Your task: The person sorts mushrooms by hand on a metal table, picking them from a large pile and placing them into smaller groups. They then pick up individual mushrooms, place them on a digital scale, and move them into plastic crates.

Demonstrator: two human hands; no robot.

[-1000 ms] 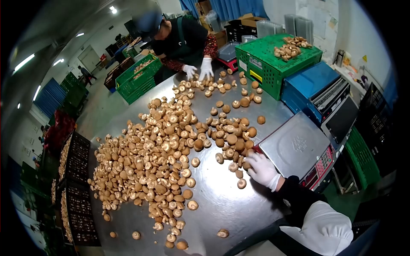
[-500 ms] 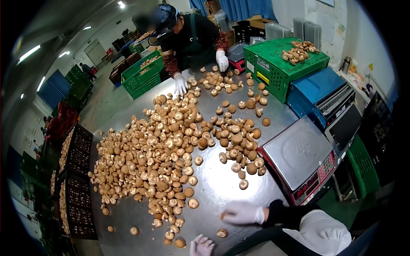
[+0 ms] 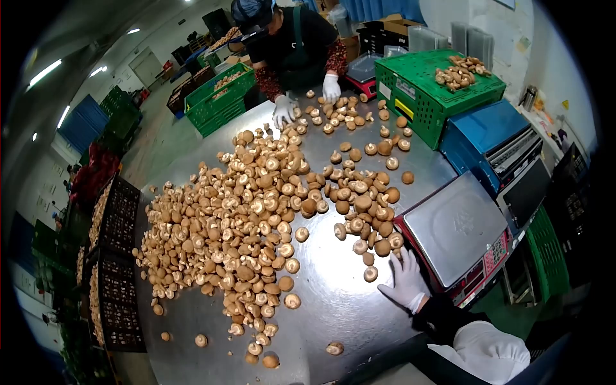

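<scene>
My right hand (image 3: 405,282), in a white glove with fingers spread, lies flat on the steel table (image 3: 333,308) beside the front corner of the weighing scale (image 3: 459,224). It holds nothing. Its fingertips point toward a small cluster of brown mushrooms (image 3: 366,212), and a single mushroom (image 3: 370,274) sits just to its left. A large mushroom pile (image 3: 237,218) covers the table's left and middle. My left hand is out of view.
A co-worker (image 3: 289,45) at the far end sorts mushrooms with both gloved hands. A green crate (image 3: 417,106) topped with mushrooms and a blue machine (image 3: 487,138) stand to the right. Black trays (image 3: 115,224) of mushrooms line the left side.
My right hand moved from the table's near edge up to the scale's corner and spread open. My left hand, seen at the bottom edge half a second ago, has left the view.
</scene>
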